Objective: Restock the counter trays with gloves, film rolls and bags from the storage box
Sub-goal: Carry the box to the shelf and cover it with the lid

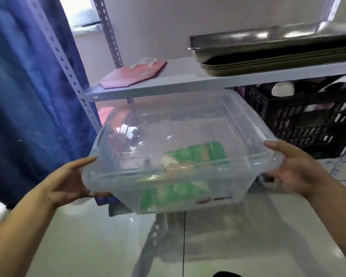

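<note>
Storage box [180,154], a clear lidded tub, filled the middle of the view, held in the air in front of a metal shelf [168,84] and above the tiled floor [88,246]. It sat tilted, its near end low. A blue curtain [28,96] hung at 9 o'clock. At 1 o'clock a stack of steel trays [268,48] lay on the shelf, and under them at 3 o'clock stood a black crate [308,120]. A flat pink bag [132,73] lay on the shelf at 11 o'clock.

The left hand [68,180] clasped the box's near-left corner, thumb on the lid edge and fingers under. The right hand [296,172] pressed against the near-right corner with its fingers spread along the rim; how firmly it gripped could not be told.

Inside the box, green packets [190,158] showed through the plastic, lying toward the near-right side.

Risks, as a judgement: both hands held only the near corners, so the far end hung free and the smooth plastic could slip. The tilt could slide the packets to the low end and shift the weight suddenly. Whether the lid was latched could not be seen; if loose, it could pop off in carrying. The far edge could also catch the shelf lip just above it.

A small red-and-white label [212,200] sat on the near wall, its writing too blurred to read.
</note>
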